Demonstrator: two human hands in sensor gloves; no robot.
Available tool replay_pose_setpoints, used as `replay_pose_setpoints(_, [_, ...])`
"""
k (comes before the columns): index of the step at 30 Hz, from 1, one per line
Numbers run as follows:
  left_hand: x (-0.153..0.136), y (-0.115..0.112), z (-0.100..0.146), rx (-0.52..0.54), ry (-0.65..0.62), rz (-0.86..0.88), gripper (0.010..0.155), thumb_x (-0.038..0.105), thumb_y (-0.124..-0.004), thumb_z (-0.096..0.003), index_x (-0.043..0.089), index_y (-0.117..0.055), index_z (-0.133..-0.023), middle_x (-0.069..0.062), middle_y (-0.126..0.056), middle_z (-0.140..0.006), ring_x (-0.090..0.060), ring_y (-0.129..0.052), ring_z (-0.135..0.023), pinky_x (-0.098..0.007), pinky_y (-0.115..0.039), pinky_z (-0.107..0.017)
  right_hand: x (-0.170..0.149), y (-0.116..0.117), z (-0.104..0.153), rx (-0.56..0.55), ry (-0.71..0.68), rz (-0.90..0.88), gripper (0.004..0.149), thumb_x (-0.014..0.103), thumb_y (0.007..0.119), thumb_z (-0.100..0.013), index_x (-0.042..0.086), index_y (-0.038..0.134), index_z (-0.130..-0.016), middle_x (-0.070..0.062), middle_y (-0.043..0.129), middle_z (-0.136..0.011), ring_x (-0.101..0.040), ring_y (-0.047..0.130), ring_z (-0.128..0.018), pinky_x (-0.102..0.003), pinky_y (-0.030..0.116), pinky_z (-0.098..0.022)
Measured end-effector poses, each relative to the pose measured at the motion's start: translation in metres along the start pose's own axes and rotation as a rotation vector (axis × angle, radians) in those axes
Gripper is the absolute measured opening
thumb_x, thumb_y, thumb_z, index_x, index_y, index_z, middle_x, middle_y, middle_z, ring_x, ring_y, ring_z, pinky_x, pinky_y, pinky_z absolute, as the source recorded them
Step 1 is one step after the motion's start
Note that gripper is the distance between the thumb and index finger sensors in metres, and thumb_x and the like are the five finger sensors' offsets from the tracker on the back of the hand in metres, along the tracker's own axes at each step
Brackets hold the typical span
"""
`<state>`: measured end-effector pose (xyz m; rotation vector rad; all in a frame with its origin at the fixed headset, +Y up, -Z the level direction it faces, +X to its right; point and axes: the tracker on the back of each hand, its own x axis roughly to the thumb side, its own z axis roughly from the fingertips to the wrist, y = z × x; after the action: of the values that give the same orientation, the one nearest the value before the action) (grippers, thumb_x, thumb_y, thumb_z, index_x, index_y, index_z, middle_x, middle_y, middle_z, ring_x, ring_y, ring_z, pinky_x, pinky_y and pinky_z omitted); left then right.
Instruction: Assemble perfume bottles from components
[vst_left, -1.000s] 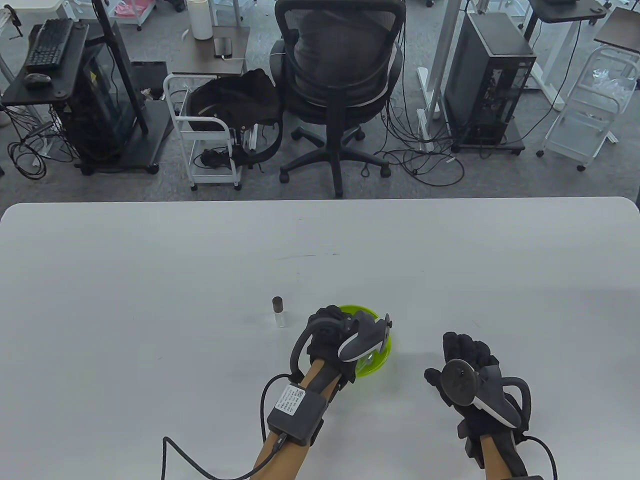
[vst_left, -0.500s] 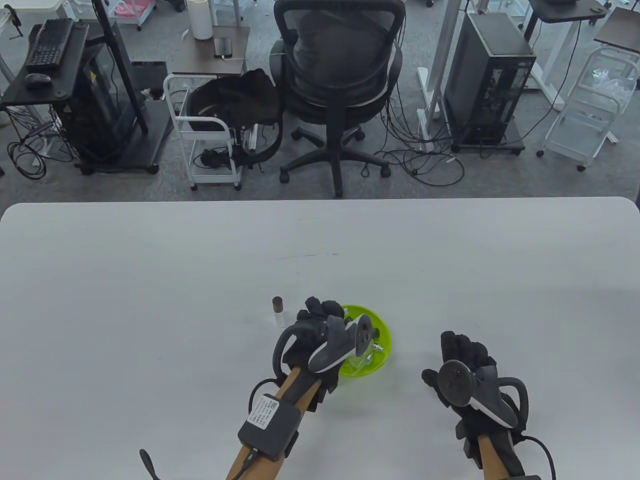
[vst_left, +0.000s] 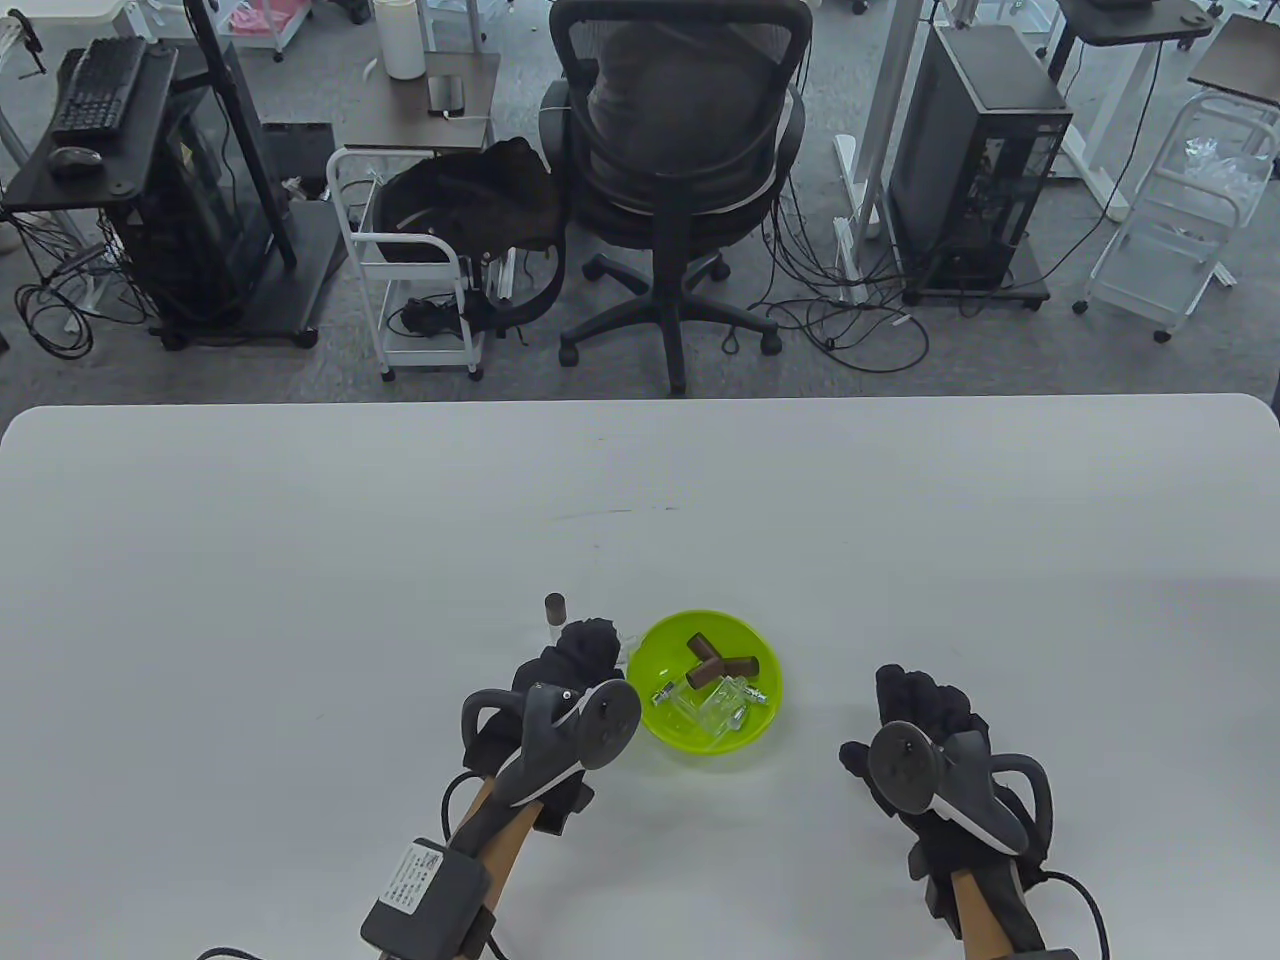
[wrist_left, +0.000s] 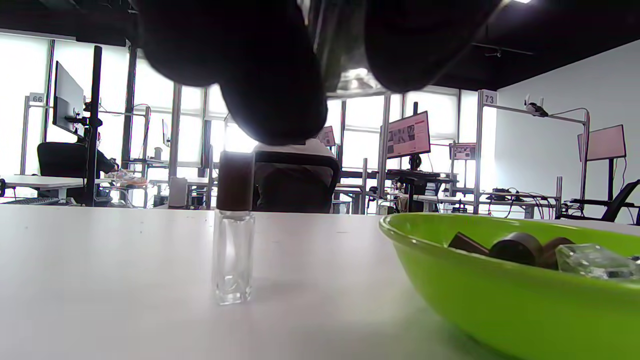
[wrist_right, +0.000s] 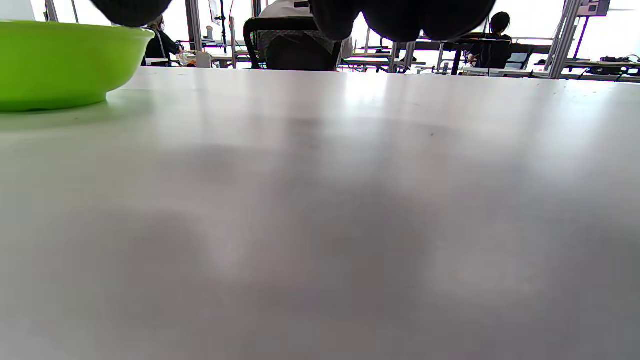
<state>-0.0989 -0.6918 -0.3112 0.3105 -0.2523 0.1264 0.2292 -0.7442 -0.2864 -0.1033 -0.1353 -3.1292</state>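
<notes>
A lime green bowl (vst_left: 742, 632) holds brown caps (vst_left: 715, 668), clear glass bottles (vst_left: 705, 708) and small spray pumps (vst_left: 663, 692). Left of the bowl stands an assembled bottle (vst_left: 555, 622) with a brown cap, upright on the table; the left wrist view shows the same bottle (wrist_left: 233, 240) beside the bowl (wrist_left: 475, 300). My left hand (vst_left: 600, 642) hovers between this bottle and the bowl, its fingers (wrist_left: 270, 75) curled round a clear glass piece (wrist_left: 342, 50), most of it hidden. My right hand (vst_left: 908, 688) rests on the table right of the bowl, fingers relaxed and holding nothing.
The white table (vst_left: 300, 600) runs wide to the left, right and far side. Beyond its far edge are an office chair (vst_left: 680, 150), a white cart (vst_left: 420, 300) and computer towers. In the right wrist view the bowl (wrist_right: 55, 65) sits at the far left.
My left hand has pulled out of the bowl, moving left and toward me, so the bowl's contents now show. The right hand has barely shifted.
</notes>
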Motion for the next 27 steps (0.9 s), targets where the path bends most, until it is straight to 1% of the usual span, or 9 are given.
replay_pose_setpoints(3, [-0.009, -0.002, 0.009, 0.042, -0.003, 0.044, 0.055, 0.044, -0.081, -0.0517, 0.020, -0.059, -0.097, -0.012, -0.085, -0.092, -0.018, -0.103, -0.055, -0.026, -0.088, -0.046, 0.001, 0.000, 0.000, 0.000, 0.002, 0.002, 0.083, 0.059, 0.055, -0.058, 0.010, 0.021, -0.117, -0.030, 0.038, -0.121, -0.059, 0.050, -0.109, -0.070, 0.052, -0.076])
replay_pose_setpoints(4, [-0.010, -0.003, 0.010, 0.050, -0.004, 0.055, 0.055, 0.044, -0.081, -0.0514, 0.020, -0.060, -0.096, -0.012, -0.086, -0.091, -0.018, -0.103, -0.054, -0.026, -0.088, -0.045, 0.001, 0.000, 0.000, -0.002, 0.003, 0.003, 0.085, 0.058, 0.056, -0.059, 0.010, 0.018, -0.117, -0.030, 0.037, -0.121, -0.059, 0.050, -0.108, -0.070, 0.052, -0.076])
replay_pose_setpoints(5, [-0.013, -0.005, 0.013, 0.057, -0.004, 0.070, 0.055, 0.044, -0.082, -0.0511, 0.021, -0.061, -0.096, -0.012, -0.086, -0.091, -0.018, -0.103, -0.054, -0.026, -0.088, -0.045, 0.001, 0.000, 0.000, -0.007, 0.005, 0.009, 0.083, 0.058, 0.056, -0.059, 0.010, 0.022, -0.117, -0.029, 0.038, -0.121, -0.059, 0.050, -0.109, -0.070, 0.052, -0.076])
replay_pose_setpoints(9, [-0.019, -0.010, 0.018, 0.076, -0.001, 0.105, 0.055, 0.044, -0.082, -0.0505, 0.022, -0.062, -0.096, -0.012, -0.086, -0.091, -0.018, -0.103, -0.054, -0.026, -0.087, -0.045, 0.004, 0.000, 0.000, -0.026, 0.009, 0.025, 0.085, 0.057, 0.060, -0.058, 0.009, 0.021, -0.117, -0.027, 0.038, -0.121, -0.057, 0.052, -0.109, -0.069, 0.053, -0.077])
replay_pose_setpoints(12, [-0.020, -0.013, 0.020, 0.082, -0.006, 0.116, 0.055, 0.044, -0.083, -0.0502, 0.022, -0.062, -0.096, -0.012, -0.086, -0.092, -0.019, -0.103, -0.054, -0.027, -0.087, -0.046, 0.010, -0.003, -0.002, -0.064, 0.024, 0.048, 0.084, 0.056, 0.063, -0.059, 0.010, 0.024, -0.117, -0.024, 0.041, -0.122, -0.054, 0.055, -0.109, -0.067, 0.056, -0.078])
replay_pose_setpoints(15, [-0.019, -0.011, 0.020, 0.096, -0.017, 0.137, 0.054, 0.043, -0.083, -0.0501, 0.023, -0.063, -0.096, -0.011, -0.085, -0.093, -0.020, -0.102, -0.056, -0.027, -0.087, -0.047, 0.019, -0.007, -0.003, -0.117, 0.020, 0.039, 0.082, 0.054, 0.068, -0.058, 0.011, 0.029, -0.116, -0.022, 0.046, -0.120, -0.049, 0.063, -0.107, -0.062, 0.062, -0.077])
replay_pose_setpoints(20, [-0.019, -0.007, 0.020, 0.104, -0.026, 0.157, 0.054, 0.043, -0.084, -0.0499, 0.023, -0.063, -0.096, -0.011, -0.085, -0.093, -0.020, -0.102, -0.056, -0.027, -0.087, -0.047, 0.051, -0.027, -0.009, -0.202, -0.047, 0.029, 0.076, 0.051, 0.073, -0.057, 0.015, 0.038, -0.114, -0.018, 0.056, -0.117, -0.039, 0.075, -0.100, -0.054, 0.069, -0.074])
replay_pose_setpoints(24, [-0.021, -0.007, 0.021, 0.101, -0.022, 0.160, 0.055, 0.043, -0.084, -0.0497, 0.023, -0.064, -0.096, -0.011, -0.085, -0.092, -0.020, -0.103, -0.055, -0.027, -0.087, -0.047, 0.092, -0.045, -0.021, -0.193, -0.116, 0.110, 0.067, 0.048, 0.076, -0.056, 0.021, 0.047, -0.110, -0.013, 0.065, -0.113, -0.033, 0.080, -0.096, -0.050, 0.072, -0.072])
replay_pose_setpoints(27, [-0.024, -0.008, 0.022, 0.099, -0.014, 0.170, 0.055, 0.043, -0.084, -0.0496, 0.023, -0.064, -0.096, -0.011, -0.086, -0.092, -0.020, -0.103, -0.055, -0.027, -0.087, -0.046, 0.117, -0.048, -0.032, -0.152, -0.130, 0.196, 0.061, 0.046, 0.078, -0.055, 0.024, 0.054, -0.107, -0.009, 0.072, -0.109, -0.029, 0.084, -0.092, -0.047, 0.075, -0.071])
